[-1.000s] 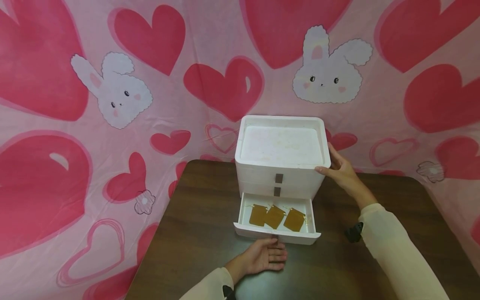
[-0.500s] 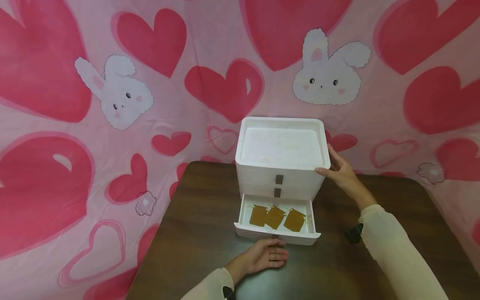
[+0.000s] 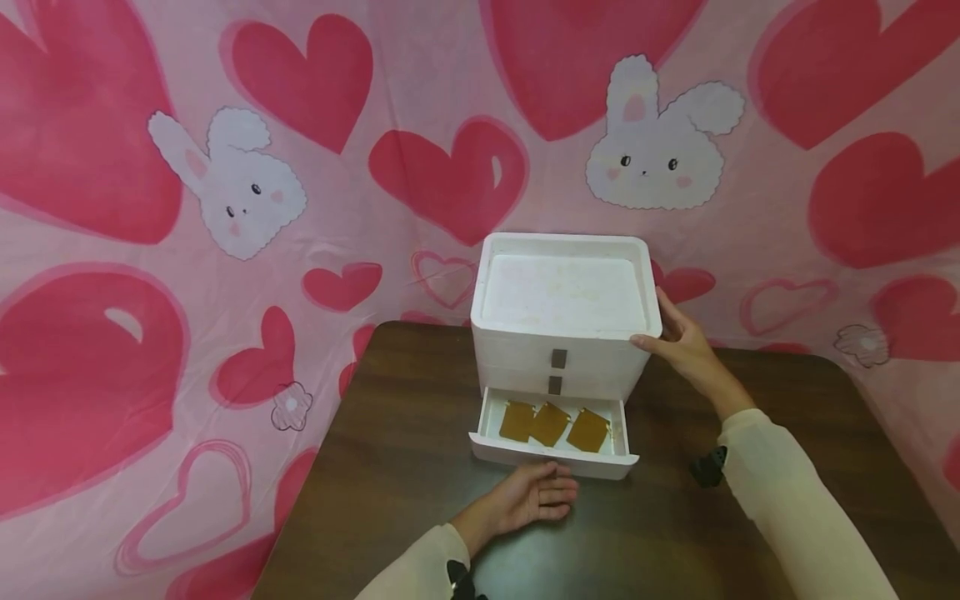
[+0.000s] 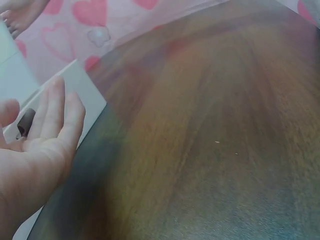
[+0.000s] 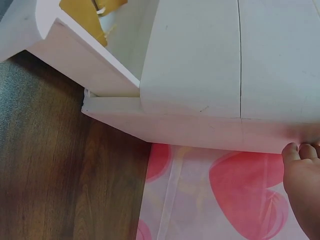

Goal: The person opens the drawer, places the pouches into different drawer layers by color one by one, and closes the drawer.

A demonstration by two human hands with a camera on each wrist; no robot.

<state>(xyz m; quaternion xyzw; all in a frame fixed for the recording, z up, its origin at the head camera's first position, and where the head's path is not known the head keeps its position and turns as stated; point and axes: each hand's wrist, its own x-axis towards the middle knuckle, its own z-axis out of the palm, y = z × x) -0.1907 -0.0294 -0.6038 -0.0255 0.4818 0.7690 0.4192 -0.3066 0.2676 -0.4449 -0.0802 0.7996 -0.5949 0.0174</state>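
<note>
A white drawer cabinet (image 3: 562, 292) stands at the back of the table, its bottom drawer (image 3: 510, 452) pulled out. Three flat brown squares (image 3: 588, 430) with small pale ties at their corners lie inside that drawer. My left hand (image 3: 521, 497) is at the drawer's front, thumb up by the panel and fingers extended loosely. In the left wrist view the dark handle (image 4: 26, 122) shows between thumb and fingers. My right hand (image 3: 690, 354) holds the cabinet's right side, thumb over the front corner of the top rim and fingers along the side, partly hidden.
Two upper drawers with dark tabs (image 3: 558, 358) are closed. The cabinet has a shallow tray top. Brown wooden table (image 3: 405, 467) extends around it, and a pink heart-and-rabbit cloth (image 3: 450, 67) hangs behind.
The bottom drawer has slid slightly inward, the brown squares moving with it. My left hand has followed the drawer front a little toward the cabinet. The right hand keeps its place.
</note>
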